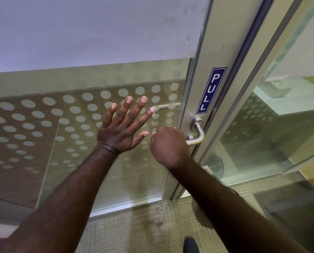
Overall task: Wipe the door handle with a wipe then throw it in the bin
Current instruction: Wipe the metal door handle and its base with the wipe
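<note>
A brushed-metal lever door handle (198, 133) sticks out of the door's aluminium frame, below a blue PULL sticker (211, 90). My right hand (169, 146) is a fist closed around the lever's free end, and only the bend and the base of the handle show. A small pale bit shows at the fist's left edge; I cannot tell whether it is a wipe. My left hand (123, 128) lies flat against the glass door panel (61, 125) with its fingers spread and nothing in it. No bin is in view.
The door's glass carries frosted dots, with a frosted band above. To the right, a fixed glass wall (273, 136) stands beside the frame. Beige carpet (134, 230) lies below, and the tip of a dark shoe (191, 244) shows at the bottom edge.
</note>
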The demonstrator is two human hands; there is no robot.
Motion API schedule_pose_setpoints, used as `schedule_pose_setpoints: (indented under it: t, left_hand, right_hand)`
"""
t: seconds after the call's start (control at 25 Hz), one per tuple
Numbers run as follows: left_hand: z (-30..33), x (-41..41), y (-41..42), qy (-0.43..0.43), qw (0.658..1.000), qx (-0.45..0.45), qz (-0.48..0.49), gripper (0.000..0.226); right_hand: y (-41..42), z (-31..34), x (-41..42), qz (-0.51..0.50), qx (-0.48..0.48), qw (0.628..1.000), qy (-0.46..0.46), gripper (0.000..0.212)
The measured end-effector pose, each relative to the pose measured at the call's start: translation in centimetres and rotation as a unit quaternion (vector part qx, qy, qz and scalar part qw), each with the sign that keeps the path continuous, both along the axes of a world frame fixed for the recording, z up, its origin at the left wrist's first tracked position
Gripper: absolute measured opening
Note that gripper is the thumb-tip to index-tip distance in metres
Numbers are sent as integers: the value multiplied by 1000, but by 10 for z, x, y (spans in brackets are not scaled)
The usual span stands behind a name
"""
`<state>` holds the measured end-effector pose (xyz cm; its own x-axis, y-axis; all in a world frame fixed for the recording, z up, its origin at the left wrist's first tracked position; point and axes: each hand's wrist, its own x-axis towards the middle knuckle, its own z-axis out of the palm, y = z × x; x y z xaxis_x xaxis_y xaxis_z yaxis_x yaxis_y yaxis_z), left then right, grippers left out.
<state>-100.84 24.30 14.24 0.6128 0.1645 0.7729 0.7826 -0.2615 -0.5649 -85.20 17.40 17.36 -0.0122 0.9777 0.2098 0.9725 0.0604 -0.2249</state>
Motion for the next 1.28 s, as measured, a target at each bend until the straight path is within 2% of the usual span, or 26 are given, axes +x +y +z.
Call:
schedule_pose_setpoints:
  t: [0.12,0.24,0.32,0.44,0.68,0.8,1.0,1.12,1.2,1.28]
  left_hand:
    - [-1,0,1,-4,1000,5,-1,63]
    - [-2,0,2,-2,1000,12,3,67]
    - [-2,0,2,0,1000,13,3,71]
    - [-1,0,1,-4,1000,9,-3,73]
    - [-2,0,1,3,1000,13,5,76]
    - [-2,-1,1,4,1000,11,5,76]
    - [-3,0,1,3,1000,5,-1,76]
    - [-4,0,1,-1,1000,4,-1,77]
    - [-4,0,1,0,1000,2,3,78]
    - [-4,0,0,0,1000,2,4,78]
  right_hand:
    - [-15,-26,2,54,56,996,-48,28]
    - [-32,-49,28,87,186,977,-64,33]
    - [-37,-59,46,91,228,962,-115,33]
    - [-35,-66,67,102,247,951,-157,30]
    - [-31,-66,122,94,263,949,-143,28]
    - [-28,-65,138,112,275,938,-177,30]
    - [-34,-66,150,68,273,941,-188,40]
    - [-41,-67,146,-3,252,963,-93,30]
    - [-45,-67,131,-93,193,975,64,26]
    - [-46,-68,111,-138,136,949,248,25]
